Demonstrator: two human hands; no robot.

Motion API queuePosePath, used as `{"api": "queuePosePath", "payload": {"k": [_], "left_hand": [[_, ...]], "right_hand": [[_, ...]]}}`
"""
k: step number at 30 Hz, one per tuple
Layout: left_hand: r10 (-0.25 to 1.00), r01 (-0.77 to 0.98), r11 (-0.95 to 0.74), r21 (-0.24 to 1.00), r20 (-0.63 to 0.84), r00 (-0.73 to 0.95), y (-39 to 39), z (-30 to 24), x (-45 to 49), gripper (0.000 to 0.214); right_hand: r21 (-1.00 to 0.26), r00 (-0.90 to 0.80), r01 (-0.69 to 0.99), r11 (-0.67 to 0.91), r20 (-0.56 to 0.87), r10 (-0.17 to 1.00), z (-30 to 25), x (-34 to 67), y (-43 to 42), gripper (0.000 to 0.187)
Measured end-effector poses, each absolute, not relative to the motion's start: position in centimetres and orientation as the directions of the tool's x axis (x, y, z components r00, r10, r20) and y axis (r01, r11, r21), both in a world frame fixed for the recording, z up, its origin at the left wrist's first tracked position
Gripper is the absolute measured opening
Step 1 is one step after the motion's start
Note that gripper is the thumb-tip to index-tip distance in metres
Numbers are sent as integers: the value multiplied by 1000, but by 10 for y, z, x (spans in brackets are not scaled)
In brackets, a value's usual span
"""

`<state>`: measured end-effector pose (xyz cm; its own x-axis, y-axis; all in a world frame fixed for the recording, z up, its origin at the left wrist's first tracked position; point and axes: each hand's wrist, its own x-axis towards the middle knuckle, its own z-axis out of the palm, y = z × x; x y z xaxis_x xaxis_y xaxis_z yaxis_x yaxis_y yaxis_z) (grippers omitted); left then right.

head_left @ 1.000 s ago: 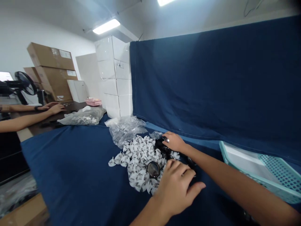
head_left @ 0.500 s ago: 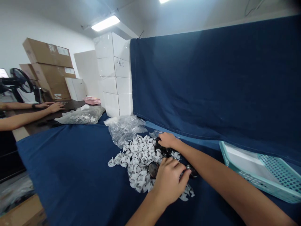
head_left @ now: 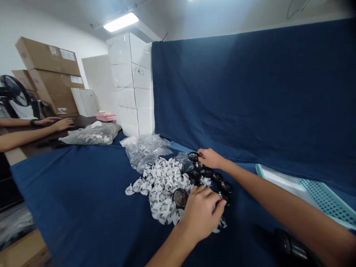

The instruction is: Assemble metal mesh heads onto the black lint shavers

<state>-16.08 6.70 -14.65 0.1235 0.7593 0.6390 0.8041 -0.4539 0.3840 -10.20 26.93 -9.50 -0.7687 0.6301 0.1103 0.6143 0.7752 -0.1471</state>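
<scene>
My right hand (head_left: 211,158) pinches the edge of a round black cap-like piece (head_left: 194,157) at the back of the pile. More glossy black round pieces (head_left: 217,177) lie in a loose cluster between my hands. My left hand (head_left: 202,212) is curled, palm down, over the front right of a heap of small white curved plastic pieces (head_left: 164,178). Its fingers hide whatever is under them. Beside its knuckles, a black disc with a dark face (head_left: 180,197) sits on the white pieces; I cannot tell whether the fingers touch it.
Clear plastic bags (head_left: 146,150) lie behind the heap on the blue cloth (head_left: 91,193). A teal basket (head_left: 326,200) stands at right, a dark shiny object (head_left: 294,248) below it. White boxes (head_left: 133,85) rise behind. A co-worker's hands (head_left: 62,124) are at far left, near a filled bag (head_left: 93,134).
My right hand has moved right and slightly up, uncovering more black pieces. My left hand has stayed nearly still. A dark shiny object has appeared at lower right.
</scene>
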Motion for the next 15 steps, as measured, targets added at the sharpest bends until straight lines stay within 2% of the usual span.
{"api": "queuePosePath", "payload": {"k": [6,12,15], "left_hand": [[753,807,-459,371,644,132,66,-147,-160,22],[752,806,-463,368,645,138,66,-144,-162,23],[759,801,-462,381,637,135,67,-144,-164,24]], "right_hand": [[-164,-852,523,837,-52,522,-86,-88,266,18],[-167,-745,651,740,45,666,-93,-108,291,27],[-171,-697,706,688,10,717,-109,-129,306,33]]}}
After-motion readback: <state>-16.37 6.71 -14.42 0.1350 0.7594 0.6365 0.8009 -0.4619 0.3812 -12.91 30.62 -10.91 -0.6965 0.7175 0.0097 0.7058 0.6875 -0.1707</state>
